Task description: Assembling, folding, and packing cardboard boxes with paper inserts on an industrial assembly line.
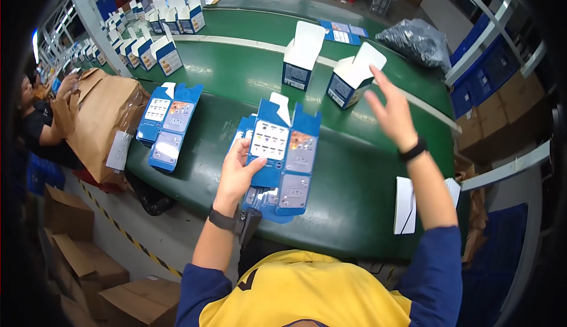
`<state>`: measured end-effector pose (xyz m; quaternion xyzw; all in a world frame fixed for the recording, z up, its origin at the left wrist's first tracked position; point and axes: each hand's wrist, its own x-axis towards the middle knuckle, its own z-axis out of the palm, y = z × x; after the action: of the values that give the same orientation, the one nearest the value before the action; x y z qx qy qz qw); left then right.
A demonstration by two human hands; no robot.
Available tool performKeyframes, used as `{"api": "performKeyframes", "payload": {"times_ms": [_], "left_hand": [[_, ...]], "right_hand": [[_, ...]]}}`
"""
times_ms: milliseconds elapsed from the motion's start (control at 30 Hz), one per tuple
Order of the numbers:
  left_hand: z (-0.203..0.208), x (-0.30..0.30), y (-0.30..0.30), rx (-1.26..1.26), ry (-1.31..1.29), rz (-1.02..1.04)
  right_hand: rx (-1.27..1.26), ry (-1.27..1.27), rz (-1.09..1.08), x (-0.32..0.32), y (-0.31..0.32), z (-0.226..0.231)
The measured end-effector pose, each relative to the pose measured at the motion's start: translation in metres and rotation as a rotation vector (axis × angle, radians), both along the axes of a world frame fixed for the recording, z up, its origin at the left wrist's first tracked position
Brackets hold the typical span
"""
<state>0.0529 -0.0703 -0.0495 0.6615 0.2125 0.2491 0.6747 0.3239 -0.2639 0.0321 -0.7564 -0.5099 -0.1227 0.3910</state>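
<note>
My left hand [235, 173] grips a flat, unfolded blue carton [270, 139] by its left edge, thumb on its printed face. More flat cartons lie beneath it on the green belt. My right hand [391, 110] is open, fingers stretched out, beside an erected blue-and-white box [348, 84] with its flap standing up. Its fingertips overlap the flap's edge in view; whether they touch, I cannot tell. Left of that box stands a second erected box [301, 55], its white lid raised. Another stack of flat cartons [171, 123] lies to the left.
Several erected boxes [168, 55] stand in rows at the far left. A dark plastic bag [416, 42] and flat blue sheets [342, 32] lie at the far right. White panels [405, 206] rest at the right edge. A co-worker [44, 120] sits beyond a large brown paper sack [106, 114].
</note>
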Motion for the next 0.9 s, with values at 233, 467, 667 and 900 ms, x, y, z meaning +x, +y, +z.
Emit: {"api": "performKeyframes", "payload": {"times_ms": [233, 467, 667, 900], "left_hand": [[0.011, -0.003, -0.054, -0.025, -0.272, -0.134], [0.047, -0.001, -0.081, 0.069, -0.391, 0.014], [0.039, 0.000, -0.091, 0.032, -0.366, -0.151], [0.041, 0.004, -0.095, -0.228, -0.343, -0.190]], "right_hand": [[0.471, 1.264, 0.190, -0.155, -0.034, -0.080], [0.199, 0.081, 0.334, -0.199, -0.055, -0.053], [0.363, 0.494, 0.507, -0.204, -0.059, -0.062], [0.275, 0.211, 0.649, -0.194, -0.067, -0.062]]}}
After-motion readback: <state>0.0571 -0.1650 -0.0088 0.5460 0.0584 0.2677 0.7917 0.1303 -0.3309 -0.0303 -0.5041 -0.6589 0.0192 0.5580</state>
